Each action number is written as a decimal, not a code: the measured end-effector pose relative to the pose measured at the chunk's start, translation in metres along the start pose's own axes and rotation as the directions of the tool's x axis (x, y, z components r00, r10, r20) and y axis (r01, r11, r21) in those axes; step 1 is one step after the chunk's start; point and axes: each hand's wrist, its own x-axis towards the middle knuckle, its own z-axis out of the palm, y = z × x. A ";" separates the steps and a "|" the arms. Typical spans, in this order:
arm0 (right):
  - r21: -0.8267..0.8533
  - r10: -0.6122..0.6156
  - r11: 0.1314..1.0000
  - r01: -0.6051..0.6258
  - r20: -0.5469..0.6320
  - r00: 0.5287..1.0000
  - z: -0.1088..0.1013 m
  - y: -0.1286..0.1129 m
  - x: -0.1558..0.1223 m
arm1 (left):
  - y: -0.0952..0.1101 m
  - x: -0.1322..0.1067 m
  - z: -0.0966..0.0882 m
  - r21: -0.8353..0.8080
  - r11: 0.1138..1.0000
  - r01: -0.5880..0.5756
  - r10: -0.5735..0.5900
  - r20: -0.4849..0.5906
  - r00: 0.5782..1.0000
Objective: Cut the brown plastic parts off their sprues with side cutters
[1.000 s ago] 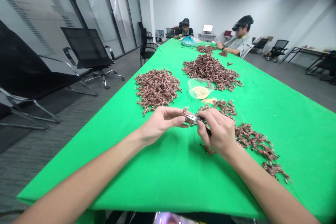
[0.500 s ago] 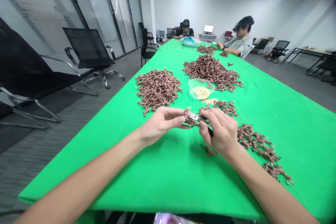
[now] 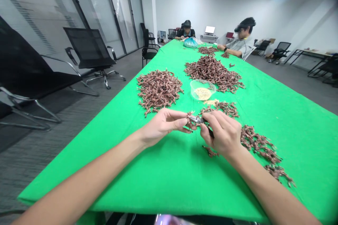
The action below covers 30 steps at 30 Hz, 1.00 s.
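Note:
My left hand [image 3: 167, 125] is closed around a small brown figure [image 3: 189, 124], held between thumb and fingers; its exact shape is mostly hidden. Pliers with metal jaws [image 3: 195, 119] and dark handles are gripped in my right hand [image 3: 222, 130], their tips against the figure. One loose brown figure [image 3: 210, 151], seemingly a small animal, lies on the green cloth [image 3: 169, 190] below my right hand. Beyond the hands stands a clear plastic bowl [image 3: 194, 94] with pale small bits in it, and more bits [image 3: 211, 102] lie beside it.
Brown figures form a pile at left [image 3: 160, 89], a larger pile in the middle [image 3: 213, 74] and a spread group at right [image 3: 257, 144]. Two people sit farther along the table, near a blue bag [image 3: 190, 43]. Black chairs [image 3: 89, 47] stand to the left.
The figure has turned slightly in my left hand, and the plier tips have shifted a little on it. The person at right has moved a hand slightly.

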 end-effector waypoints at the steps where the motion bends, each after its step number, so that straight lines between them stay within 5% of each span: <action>1: -0.008 -0.006 1.000 0.006 0.009 1.000 -0.001 0.000 0.000 | 0.000 0.000 0.000 0.007 1.000 0.002 -0.002 -0.005 1.000; 6: -0.023 0.009 1.000 -0.008 0.023 1.000 0.001 -0.004 -0.001 | -0.002 0.000 -0.001 0.077 0.997 -0.016 0.020 -0.057 0.998; 11: 0.115 0.147 0.982 -0.152 0.049 0.988 0.009 -0.012 -0.003 | -0.004 0.001 0.001 0.173 0.980 -0.101 0.127 -0.147 0.981; 19: 0.492 0.404 0.739 -0.460 0.223 0.887 0.012 -0.028 0.003 | -0.003 0.001 0.004 0.251 0.957 -0.147 0.209 -0.240 0.948; 30: 0.536 0.443 0.666 -0.519 0.276 0.853 0.014 -0.030 0.001 | -0.005 0.002 0.008 0.200 0.973 -0.112 0.165 -0.269 0.949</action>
